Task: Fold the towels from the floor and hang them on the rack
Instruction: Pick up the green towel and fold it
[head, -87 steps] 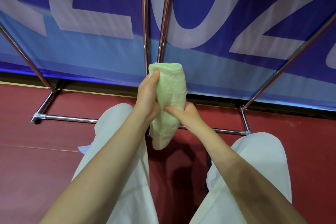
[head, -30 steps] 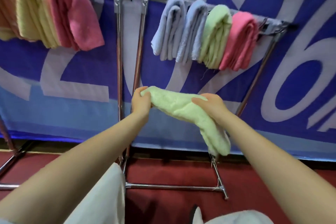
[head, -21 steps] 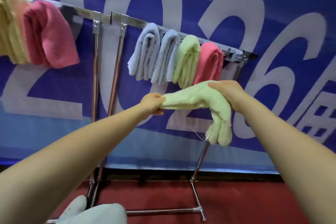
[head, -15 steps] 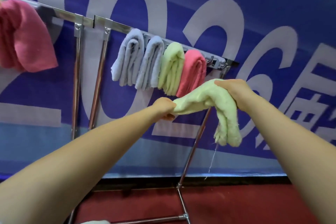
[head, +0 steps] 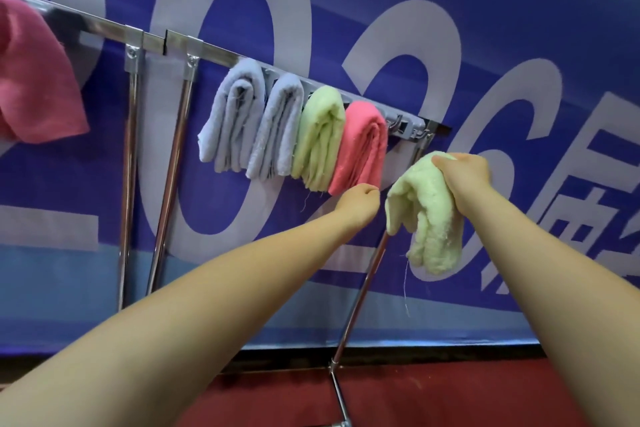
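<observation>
Below the right end of the rack rail (head: 221, 57), the right hand (head: 462, 177) grips a folded pale green towel (head: 424, 215) at its fold, fingers curled over the top. Its long axis runs near vertical, both loose ends hanging toward the floor (head: 450, 395), a thread trailing beneath. The left hand (head: 358, 203), fingers curled, holds nothing and sits just left of the towel, apart from it, beneath the pink towel (head: 360, 149). Hung on the rail, left to right: two lavender towels (head: 256, 121), a green towel (head: 320, 139), the pink one.
</observation>
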The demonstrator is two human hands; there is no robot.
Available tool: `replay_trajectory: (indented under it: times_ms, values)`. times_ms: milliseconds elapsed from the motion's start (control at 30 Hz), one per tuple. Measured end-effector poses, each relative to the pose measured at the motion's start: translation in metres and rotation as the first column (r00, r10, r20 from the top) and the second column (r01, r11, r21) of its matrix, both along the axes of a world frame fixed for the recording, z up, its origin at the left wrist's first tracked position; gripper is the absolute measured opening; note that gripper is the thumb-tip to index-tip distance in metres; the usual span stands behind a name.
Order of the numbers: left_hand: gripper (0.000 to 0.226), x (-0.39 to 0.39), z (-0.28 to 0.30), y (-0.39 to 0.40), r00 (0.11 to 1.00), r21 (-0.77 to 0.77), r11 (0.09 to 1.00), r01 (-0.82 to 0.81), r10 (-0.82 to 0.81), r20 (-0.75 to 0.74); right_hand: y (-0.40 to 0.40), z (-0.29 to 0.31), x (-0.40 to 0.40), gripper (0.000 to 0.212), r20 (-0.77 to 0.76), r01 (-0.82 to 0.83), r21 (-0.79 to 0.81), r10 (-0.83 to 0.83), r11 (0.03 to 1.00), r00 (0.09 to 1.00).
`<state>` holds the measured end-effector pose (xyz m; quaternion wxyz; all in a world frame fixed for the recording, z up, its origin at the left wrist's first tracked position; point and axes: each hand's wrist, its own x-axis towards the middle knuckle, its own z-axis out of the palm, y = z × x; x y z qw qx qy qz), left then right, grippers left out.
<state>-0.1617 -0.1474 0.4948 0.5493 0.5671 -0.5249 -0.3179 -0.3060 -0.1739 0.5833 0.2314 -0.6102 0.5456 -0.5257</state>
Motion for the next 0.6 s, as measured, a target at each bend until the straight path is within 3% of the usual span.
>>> replay_trajectory:
  times_ms: [233, 400, 600]
  values:
    - [0.026, -0.010, 0.048, -0.017, 0.994, -0.049, 0.993, 0.109, -0.110, -0.017, -0.019, 0.015, 0.011, 0.026, -0.014, -0.007, -0.050, 0.006, 0.999, 1.000]
    - [0.053, -0.007, 0.076, -0.020, 0.986, -0.048, 0.987, 0.152, -0.155, -0.061, -0.035, 0.030, 0.019, 0.025, 0.003, -0.102, -0.039, 0.102, 0.994, 0.995]
    - [0.055, 0.003, 0.075, -0.045, 0.976, -0.063, 0.986, 0.154, -0.162, -0.143, -0.063, 0.045, 0.031, 0.012, -0.071, -0.259, -0.008, 0.258, 0.966, 0.964]
